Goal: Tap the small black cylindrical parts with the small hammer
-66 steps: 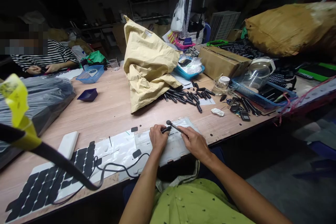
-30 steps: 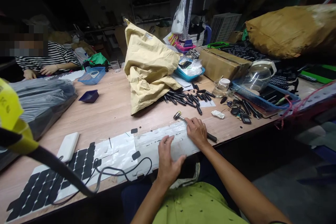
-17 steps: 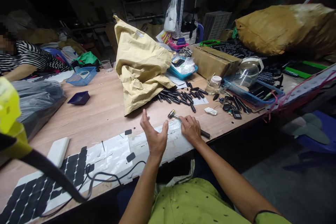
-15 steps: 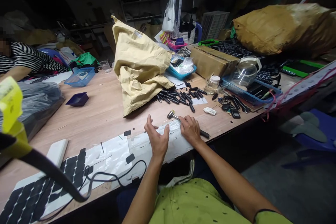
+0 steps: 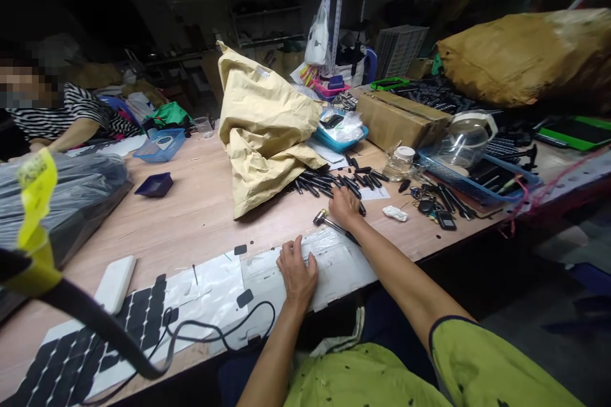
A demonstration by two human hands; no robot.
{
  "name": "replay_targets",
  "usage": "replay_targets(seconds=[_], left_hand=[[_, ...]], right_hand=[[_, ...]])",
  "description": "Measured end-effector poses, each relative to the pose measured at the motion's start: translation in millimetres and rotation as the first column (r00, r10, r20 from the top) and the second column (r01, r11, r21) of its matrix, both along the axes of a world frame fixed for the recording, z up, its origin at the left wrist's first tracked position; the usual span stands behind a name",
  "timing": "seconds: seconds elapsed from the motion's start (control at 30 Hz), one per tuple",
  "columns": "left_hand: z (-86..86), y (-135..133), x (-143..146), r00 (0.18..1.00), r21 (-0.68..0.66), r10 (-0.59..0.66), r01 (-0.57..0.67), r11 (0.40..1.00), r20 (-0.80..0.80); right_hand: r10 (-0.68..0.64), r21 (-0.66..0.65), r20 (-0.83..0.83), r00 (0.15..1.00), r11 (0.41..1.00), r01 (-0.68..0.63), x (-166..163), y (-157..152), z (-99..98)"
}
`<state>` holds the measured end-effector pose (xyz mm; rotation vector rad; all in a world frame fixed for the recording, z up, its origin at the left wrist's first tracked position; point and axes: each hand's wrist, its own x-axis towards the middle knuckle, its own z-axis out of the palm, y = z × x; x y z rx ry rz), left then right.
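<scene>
My right hand point(image 5: 344, 206) reaches over the near edge of a pile of black pen-shaped pieces point(image 5: 310, 183). Its fingers are bent down and closed at one of them, mostly hidden under the hand. Just below it, a small hammer point(image 5: 333, 224) lies on the bench, its handle passing under my right forearm. My left hand point(image 5: 298, 270) rests on a white plastic-covered strip point(image 5: 338, 261) along the front edge. Thumb and fingers there are apart, slightly curled, with nothing between them.
A large tan paper bag point(image 5: 262, 133) stands behind the pile. To the right are a crumpled white tissue point(image 5: 395, 213), a lidded jar point(image 5: 400, 164) and a blue tray point(image 5: 477, 172). A black cable point(image 5: 205, 329) crosses the front left. Across the bench sits a person in striped clothing point(image 5: 86, 108).
My right hand has let go of the hammer and moved forward to the black pieces. The left hand has lowered onto the white strip. The view has shifted slightly.
</scene>
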<state>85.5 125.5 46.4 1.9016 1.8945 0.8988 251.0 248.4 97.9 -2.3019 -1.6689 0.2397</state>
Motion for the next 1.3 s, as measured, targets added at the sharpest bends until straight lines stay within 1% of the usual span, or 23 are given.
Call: replay_targets(seconds=[0.17,0.23,0.3,0.33,0.4,0.47,0.53,0.57,0.63,0.67,0.7,0.73,0.77,0.83,0.9,0.93,0.97,1.0,1.03,1.07,1.13,1.2,1.3], left_hand=[[-0.1,-1.4,0.9,1.000,-0.002,-0.024,0.024,1.000,0.016],[1.0,-0.9,0.9,0.999,-0.008,-0.018,0.018,1.000,0.035],[2.4,-0.3,0.8,0.997,-0.012,-0.012,0.013,1.000,0.073],[3.1,0.0,0.7,0.995,-0.014,-0.009,0.011,1.000,0.103],[3.9,0.5,-0.1,0.983,-0.020,0.001,0.002,1.000,0.183],[3.4,0.7,-1.0,0.959,-0.022,0.015,-0.009,1.000,0.284],[1.8,1.3,-1.3,0.904,-0.033,0.021,-0.007,0.999,0.426],[0.9,1.9,-1.0,0.856,-0.049,0.022,0.005,0.999,0.517],[-0.7,4.6,0.4,0.726,-0.096,0.032,0.047,0.994,0.687],[-1.1,6.8,1.1,0.666,-0.115,0.037,0.073,0.991,0.745],[-1.2,9.7,1.3,0.624,-0.124,0.037,0.096,0.988,0.780],[-0.9,13.2,0.9,0.602,-0.124,0.030,0.116,0.986,0.798],[-0.4,17.2,-0.5,0.599,-0.119,0.019,0.129,0.985,0.801],[0.9,26.1,-6.3,0.643,-0.104,-0.006,0.133,0.986,0.766],[2.1,34.8,-14.8,0.759,-0.079,-0.040,0.120,0.990,0.650],[2.6,38.4,-19.1,0.831,-0.063,-0.059,0.113,0.992,0.553],[2.9,41.4,-23.0,0.895,-0.050,-0.077,0.110,0.993,0.439],[2.9,43.5,-26.1,0.941,-0.045,-0.093,0.114,0.993,0.325],[2.6,44.8,-28.2,0.968,-0.048,-0.107,0.121,0.991,0.225],[2.0,45.3,-29.5,0.982,-0.057,-0.119,0.129,0.990,0.147],[-0.3,45.0,-30.1,0.988,-0.067,-0.141,0.145,0.987,0.060],[-3.2,43.8,-30.2,0.987,-0.050,-0.153,0.156,0.987,0.046],[-6.2,42.6,-32.1,0.985,-0.009,-0.146,0.148,0.989,0.086]], right_hand=[[-0.061,-0.018,-0.024,0.998,0.998,0.061,3.7,-13.6,2.5],[-0.081,-0.025,-0.045,0.996,0.996,0.080,5.3,-25.2,4.9],[-0.076,0.006,-0.114,0.991,0.997,0.077,2.9,-42.0,4.5],[-0.060,0.054,-0.192,0.980,0.996,0.071,-0.2,-52.1,2.6],[0.030,0.154,-0.343,0.939,0.988,0.025,-9.5,-74.2,-4.5],[0.159,0.277,-0.408,0.899,0.960,-0.043,-21.6,-95.8,-14.2],[0.238,0.356,-0.444,0.864,0.932,-0.074,-34.5,-113.4,-23.6],[0.257,0.379,-0.456,0.852,0.922,-0.075,-40.7,-120.1,-27.3],[0.269,0.403,-0.474,0.838,0.913,-0.065,-51.4,-128.9,-32.4],[0.274,0.411,-0.479,0.834,0.910,-0.063,-55.6,-131.2,-33.9],[0.283,0.416,-0.481,0.829,0.907,-0.068,-58.8,-132.4,-34.7],[0.299,0.418,-0.482,0.824,0.905,-0.084,-60.8,-132.6,-35.2],[0.322,0.414,-0.482,0.815,0.903,-0.113,-61.2,-132.2,-35.3],[0.375,0.398,-0.462,0.804,0.898,-0.190,-56.5,-130.4,-35.0],[0.387,0.398,-0.379,0.841,0.888,-0.229,-43.7,-129.2,-34.3],[0.358,0.403,-0.309,0.881,0.888,-0.220,-34.6,-129.1,-34.0],[0.298,0.412,-0.225,0.928,0.892,-0.187,-24.5,-129.5,-33.9],[0.214,0.407,-0.138,0.967,0.903,-0.142,-13.8,-130.1,-34.2],[0.120,0.378,-0.067,0.990,0.922,-0.086,-3.2,-130.8,-34.9],[0.051,0.338,-0.015,0.999,0.940,-0.043,6.6,-131.4,-36.1],[-0.002,0.248,0.043,0.999,0.969,-0.008,22.2,-131.5,-39.3],[0.026,0.177,0.049,0.998,0.984,-0.035,31.6,-129.8,-42.1],[0.084,0.107,-0.029,0.996,0.991,-0.081,36.3,-125.3,-43.4]])
